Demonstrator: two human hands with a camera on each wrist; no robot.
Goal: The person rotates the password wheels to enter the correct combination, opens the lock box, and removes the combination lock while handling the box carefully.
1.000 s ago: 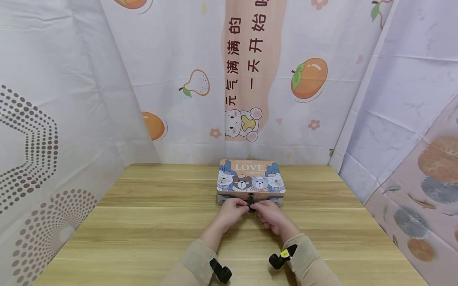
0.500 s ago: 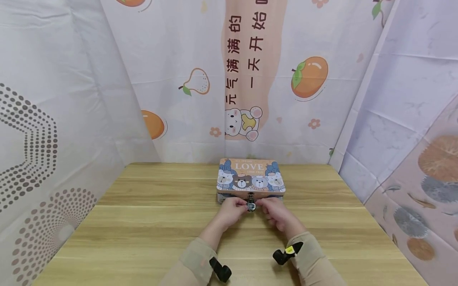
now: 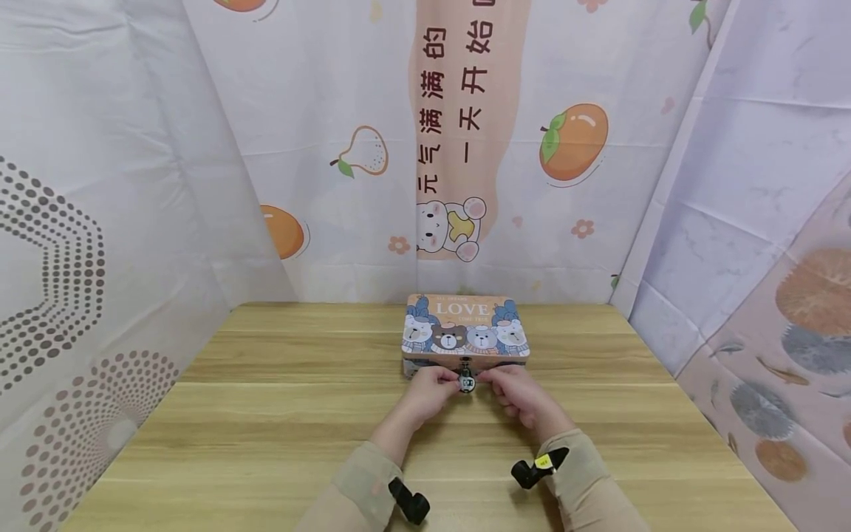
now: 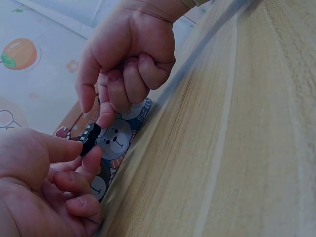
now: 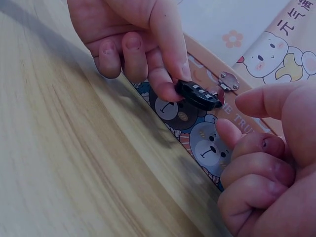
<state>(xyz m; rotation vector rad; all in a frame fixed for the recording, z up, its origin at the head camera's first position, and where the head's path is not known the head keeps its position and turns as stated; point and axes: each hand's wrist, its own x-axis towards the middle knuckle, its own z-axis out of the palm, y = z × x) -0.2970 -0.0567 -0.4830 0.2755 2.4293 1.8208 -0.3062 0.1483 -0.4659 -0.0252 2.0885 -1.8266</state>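
Observation:
A small black combination padlock point(image 3: 467, 383) with a row of number dials is at the front clasp of a tin box point(image 3: 465, 329) printed with bears and the word LOVE. My left hand point(image 3: 427, 394) pinches one end of the padlock between thumb and index finger, plainest in the right wrist view. My right hand point(image 3: 521, 395) is just to the right of it. Its thumb and index finger point(image 5: 261, 101) stand apart with nothing between them, and its other fingers curl toward the palm. The metal clasp point(image 5: 228, 81) shows behind the padlock; how the two are joined is hard to see.
The box lies near the back edge of a wood-grain table point(image 3: 299, 436). A fruit-print curtain point(image 3: 332, 222) hangs behind, with further cloth at both sides. Each sleeve carries a black wrist camera point(image 3: 410, 502).
My right hand has drawn slightly right, away from the padlock, and its thumb and index finger have spread. The padlock's face shows more fully. My left hand has stayed in place, still pinching it.

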